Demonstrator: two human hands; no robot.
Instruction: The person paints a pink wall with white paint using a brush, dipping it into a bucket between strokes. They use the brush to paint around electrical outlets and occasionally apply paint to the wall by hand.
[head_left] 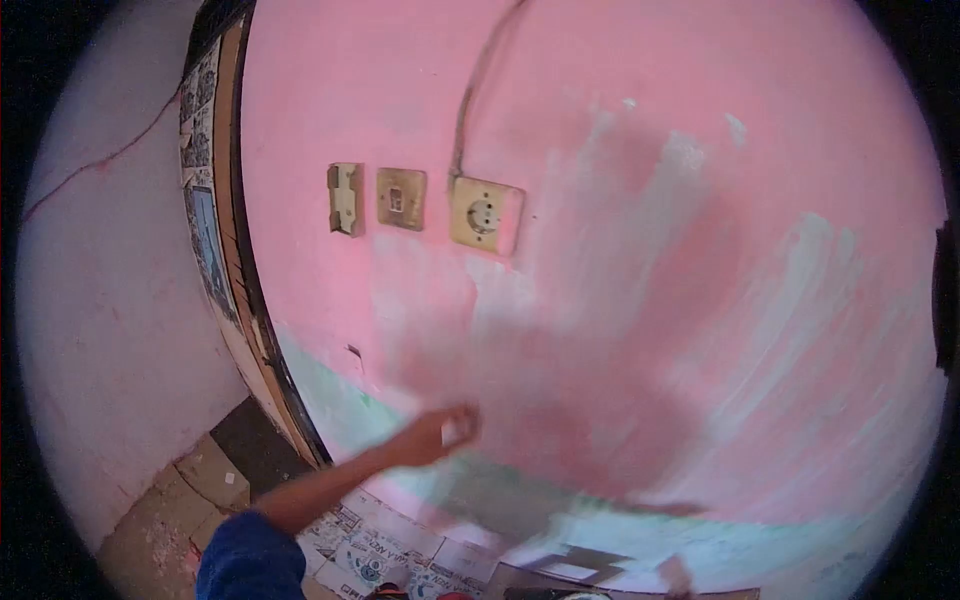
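Observation:
My left hand (435, 437), at the end of a blue sleeve (250, 560), is raised in front of the pink wall (600, 400). Its fingers are curled round a small whitish piece (459, 430), mostly hidden and too blurred to name. Low at the bottom edge is my right hand (675, 578), smeared by motion, close to the pale lower band (740, 545) of the wall. Whitish streaks (800, 290) run over the pink paint, and shadows fall across its middle.
A yellowed socket (485, 215) with a cable (470, 100) above it, a switch plate (401, 199) and an open switch box (345, 200) are on the wall. A door frame (250, 230) stands left. Printed sheets (390, 545) cover the floor below.

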